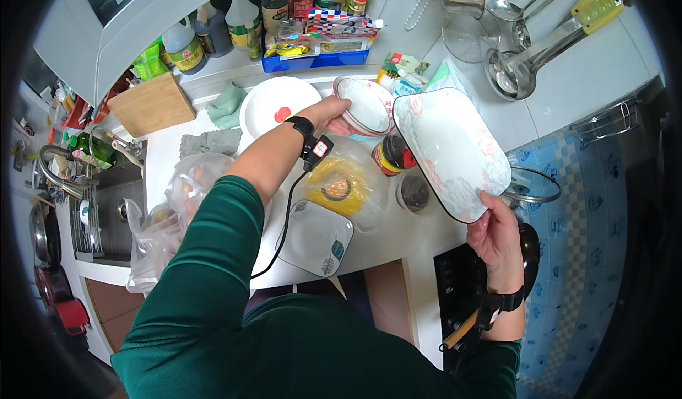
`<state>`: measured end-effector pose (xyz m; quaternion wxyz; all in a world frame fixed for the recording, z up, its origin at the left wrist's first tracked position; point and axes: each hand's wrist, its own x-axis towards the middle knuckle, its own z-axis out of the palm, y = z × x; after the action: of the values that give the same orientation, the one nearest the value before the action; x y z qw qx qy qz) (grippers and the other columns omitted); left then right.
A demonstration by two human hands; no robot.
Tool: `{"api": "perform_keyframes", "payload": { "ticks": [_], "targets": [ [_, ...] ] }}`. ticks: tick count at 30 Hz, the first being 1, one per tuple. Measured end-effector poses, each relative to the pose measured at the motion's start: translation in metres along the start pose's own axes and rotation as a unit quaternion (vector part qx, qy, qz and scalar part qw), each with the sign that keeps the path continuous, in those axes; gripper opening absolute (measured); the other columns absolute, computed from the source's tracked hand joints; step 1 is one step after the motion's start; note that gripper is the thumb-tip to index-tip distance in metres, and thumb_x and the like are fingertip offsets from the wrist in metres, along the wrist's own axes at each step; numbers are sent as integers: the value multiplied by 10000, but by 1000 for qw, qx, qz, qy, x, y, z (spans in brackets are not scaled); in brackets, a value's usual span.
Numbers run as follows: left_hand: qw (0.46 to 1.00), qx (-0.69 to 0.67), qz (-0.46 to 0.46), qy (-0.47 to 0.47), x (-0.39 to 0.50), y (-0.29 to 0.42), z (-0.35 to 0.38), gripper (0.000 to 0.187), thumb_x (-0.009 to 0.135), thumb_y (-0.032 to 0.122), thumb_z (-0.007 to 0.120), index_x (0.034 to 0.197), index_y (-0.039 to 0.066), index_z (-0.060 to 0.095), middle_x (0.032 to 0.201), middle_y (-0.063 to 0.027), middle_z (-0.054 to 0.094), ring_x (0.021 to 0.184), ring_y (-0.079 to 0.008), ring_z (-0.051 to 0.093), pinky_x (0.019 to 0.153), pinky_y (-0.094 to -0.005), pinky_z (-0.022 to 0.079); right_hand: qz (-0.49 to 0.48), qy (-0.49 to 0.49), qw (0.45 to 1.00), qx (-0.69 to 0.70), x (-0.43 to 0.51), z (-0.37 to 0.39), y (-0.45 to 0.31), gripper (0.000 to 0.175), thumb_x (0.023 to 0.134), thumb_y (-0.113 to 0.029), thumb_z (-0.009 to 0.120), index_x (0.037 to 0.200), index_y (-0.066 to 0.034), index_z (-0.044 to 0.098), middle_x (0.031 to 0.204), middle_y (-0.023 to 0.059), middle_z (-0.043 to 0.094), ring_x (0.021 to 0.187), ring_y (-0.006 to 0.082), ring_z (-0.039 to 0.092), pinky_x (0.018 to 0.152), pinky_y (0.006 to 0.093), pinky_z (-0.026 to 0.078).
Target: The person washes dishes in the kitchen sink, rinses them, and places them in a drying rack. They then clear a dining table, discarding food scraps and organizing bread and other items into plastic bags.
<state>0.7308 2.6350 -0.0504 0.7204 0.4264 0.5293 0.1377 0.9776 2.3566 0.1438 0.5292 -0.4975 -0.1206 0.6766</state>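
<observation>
My left hand (334,115) grips the rim of a small stack of bowls (366,106) near the back of the counter, thumb inside the top one. In my right hand (494,234) is a rectangular ceramic plate (453,148) with a dark rim and pink and grey flowers, raised and tilted. Left of the bowls lies a round white plate (266,103) with a red mark, partly behind my forearm. Below them is a plastic-wrapped yellow item (351,186). A square plate with leaf prints (314,239) sits near the front edge.
A dark jar with a red cap (391,156) and a clear container (414,192) stand beside the raised plate. Plastic bags (160,228) lie between the sink (112,218) and my left arm. Bottles and a blue tray (314,62) line the shelf. Ladles (511,76) hang at right.
</observation>
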Motion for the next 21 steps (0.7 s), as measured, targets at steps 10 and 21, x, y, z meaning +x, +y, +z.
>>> {"api": "perform_keyframes", "payload": {
  "ticks": [10, 21],
  "targets": [
    [958, 257, -14, 128, 89, -28, -11, 155, 810, 24, 475, 687, 7, 568, 541, -101, 559, 422, -192, 543, 348, -330, 427, 20, 51, 998, -5, -13, -14, 19, 211, 859, -175, 540, 995, -15, 521, 620, 22, 544, 418, 68, 459, 375, 159, 356],
    [884, 435, 77, 155, 59, -9, 0, 113, 772, 58, 540, 733, 37, 645, 631, -134, 636, 485, -225, 610, 395, -350, 465, 21, 37, 999, -1, -41, -40, 44, 254, 869, -123, 511, 1064, 39, 496, 786, 84, 635, 452, 35, 512, 397, 109, 399]
  ]
}}
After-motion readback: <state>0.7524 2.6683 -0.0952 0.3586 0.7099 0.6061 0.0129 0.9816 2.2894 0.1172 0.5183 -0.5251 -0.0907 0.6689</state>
